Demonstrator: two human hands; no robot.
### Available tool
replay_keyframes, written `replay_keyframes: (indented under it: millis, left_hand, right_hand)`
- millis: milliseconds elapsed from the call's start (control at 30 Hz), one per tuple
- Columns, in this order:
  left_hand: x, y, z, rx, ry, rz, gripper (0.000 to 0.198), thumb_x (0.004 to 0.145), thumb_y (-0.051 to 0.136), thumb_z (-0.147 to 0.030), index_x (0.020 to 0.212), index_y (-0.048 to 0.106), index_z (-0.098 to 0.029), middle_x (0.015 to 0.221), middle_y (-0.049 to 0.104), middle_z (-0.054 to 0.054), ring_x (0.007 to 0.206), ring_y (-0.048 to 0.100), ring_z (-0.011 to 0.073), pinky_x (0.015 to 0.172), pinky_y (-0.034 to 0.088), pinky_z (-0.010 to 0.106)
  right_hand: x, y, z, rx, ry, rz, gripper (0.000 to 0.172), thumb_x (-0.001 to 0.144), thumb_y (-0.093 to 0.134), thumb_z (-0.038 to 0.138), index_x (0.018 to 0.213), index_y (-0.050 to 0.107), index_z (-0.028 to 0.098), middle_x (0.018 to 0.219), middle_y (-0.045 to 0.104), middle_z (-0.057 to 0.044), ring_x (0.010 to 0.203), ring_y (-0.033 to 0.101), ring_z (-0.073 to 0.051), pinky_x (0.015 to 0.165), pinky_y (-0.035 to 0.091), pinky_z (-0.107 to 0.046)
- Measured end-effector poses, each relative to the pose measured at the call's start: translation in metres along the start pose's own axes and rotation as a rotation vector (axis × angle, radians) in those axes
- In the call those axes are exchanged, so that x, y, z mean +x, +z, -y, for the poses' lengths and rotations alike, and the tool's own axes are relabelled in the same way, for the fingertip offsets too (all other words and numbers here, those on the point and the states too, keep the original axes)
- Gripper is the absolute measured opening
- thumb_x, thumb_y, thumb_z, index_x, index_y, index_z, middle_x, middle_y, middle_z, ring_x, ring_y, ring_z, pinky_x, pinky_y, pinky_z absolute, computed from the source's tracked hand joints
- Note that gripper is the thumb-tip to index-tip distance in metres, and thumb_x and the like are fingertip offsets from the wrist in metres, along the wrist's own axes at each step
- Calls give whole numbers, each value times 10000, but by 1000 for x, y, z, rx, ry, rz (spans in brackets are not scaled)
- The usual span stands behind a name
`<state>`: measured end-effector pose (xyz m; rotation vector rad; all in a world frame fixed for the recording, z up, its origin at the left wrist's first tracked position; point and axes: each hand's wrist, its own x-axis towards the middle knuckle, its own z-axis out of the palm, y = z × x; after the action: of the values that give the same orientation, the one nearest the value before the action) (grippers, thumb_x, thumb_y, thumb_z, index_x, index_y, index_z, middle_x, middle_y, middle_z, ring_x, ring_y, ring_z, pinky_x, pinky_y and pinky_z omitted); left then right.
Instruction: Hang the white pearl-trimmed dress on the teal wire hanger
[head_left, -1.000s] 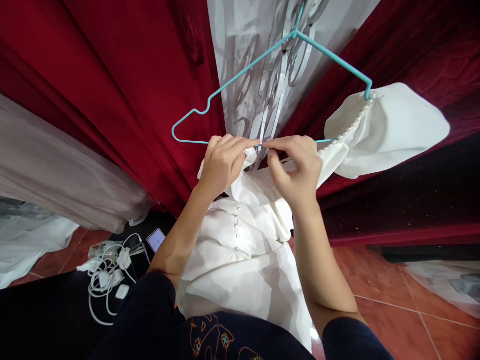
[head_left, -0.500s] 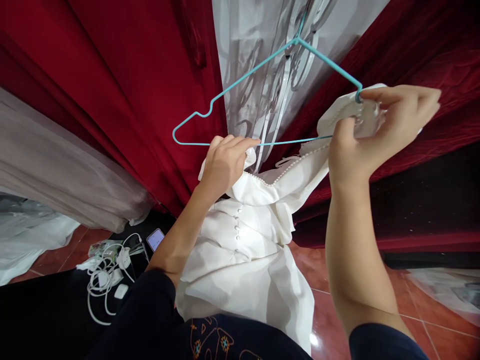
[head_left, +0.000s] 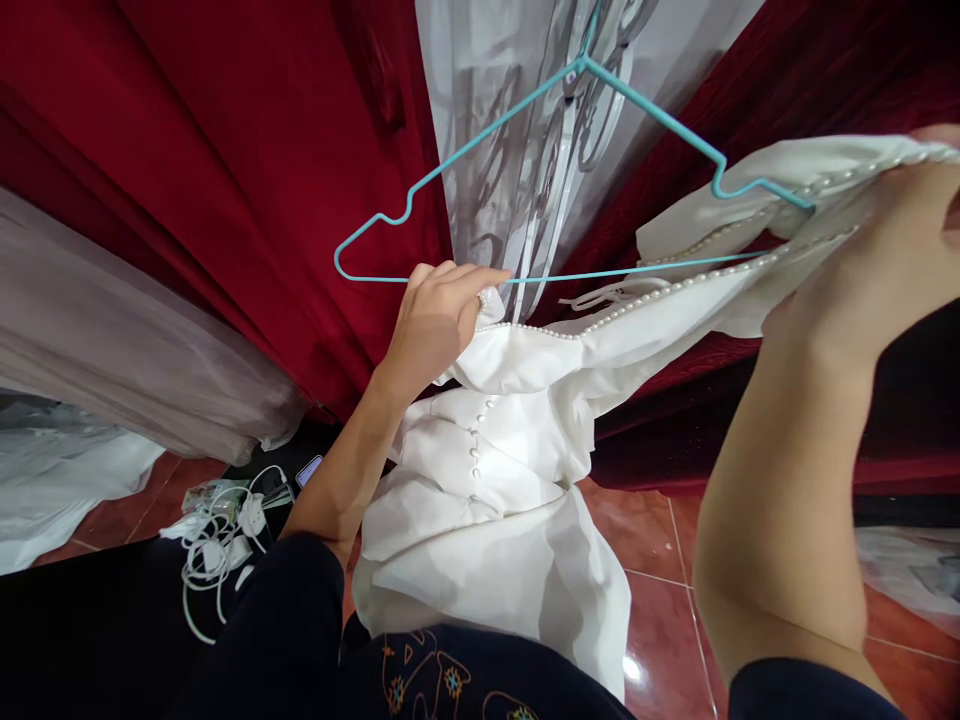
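A white dress with pearl trim and a row of buttons hangs down in front of me. Above its neckline is a light-blue hanger, whose right end lies inside the dress's stretched right shoulder. My left hand is closed round the hanger's bottom bar together with the gathered left shoulder of the dress. At the right edge, my right hand grips the pearl-edged right shoulder, drawn far out past the hanger's end. Its fingertips are partly hidden and cut off by the frame.
Red curtains and a white metal frame stand behind the hanger. Tangled white cables and a phone lie on a black surface at lower left. Red floor tiles show at lower right.
My right hand has moved right, from the hanger's right corner, pulling the dress's shoulder outward. More of the hanger's right end shows. My left hand keeps its hold and has shifted slightly left.
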<state>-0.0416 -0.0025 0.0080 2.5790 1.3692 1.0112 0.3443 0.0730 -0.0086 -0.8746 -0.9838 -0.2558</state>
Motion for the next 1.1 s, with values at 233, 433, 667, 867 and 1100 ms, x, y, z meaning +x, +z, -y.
replay_keyframes:
  millis: [233,433,667,867,1100]
  left_hand:
    - [3,6,-4,15,-53,-50,559,967,458,12,1332,790,-249,1173,821,14,1024,679,248,1023,425,411]
    - [6,11,-4,-26,-44,-32,543,976,455,21,1316,786,-243,1163,822,12,1023,689,243,1033,431,409]
    - [-2,15,1,-42,41,-60,479,986,469,-25,1296,771,-230,1173,812,27,1008,686,238,1050,444,419]
    - [-23,18,22,78,247,-393,430,987,521,-139,1324,768,-243,1349,709,94,1267,624,280,1151,462,473]
    - [-57,8,72,-68,-150,-724,366,785,577,-120,1133,661,-195,1100,595,62,803,593,156,698,518,281]
  right_hand:
    - [-83,-22,-2,-63,196,-5,241,850,531,-75,852,655,133,788,628,8,735,607,-117,769,485,-292]
    - [-106,-14,81,-28,-230,477,163,894,686,199,987,819,215,1012,739,-75,930,704,-186,830,549,-356]
    - [-112,27,109,73,-109,706,256,1047,599,372,1154,792,242,1060,765,-59,1015,735,-191,911,614,-405]
    - [-120,32,108,166,-62,608,185,1039,659,380,1015,779,241,959,740,-45,926,695,-182,846,586,-395]
    - [-122,33,113,151,-54,586,213,1035,654,396,1002,779,226,962,738,-51,932,690,-185,843,584,-402]
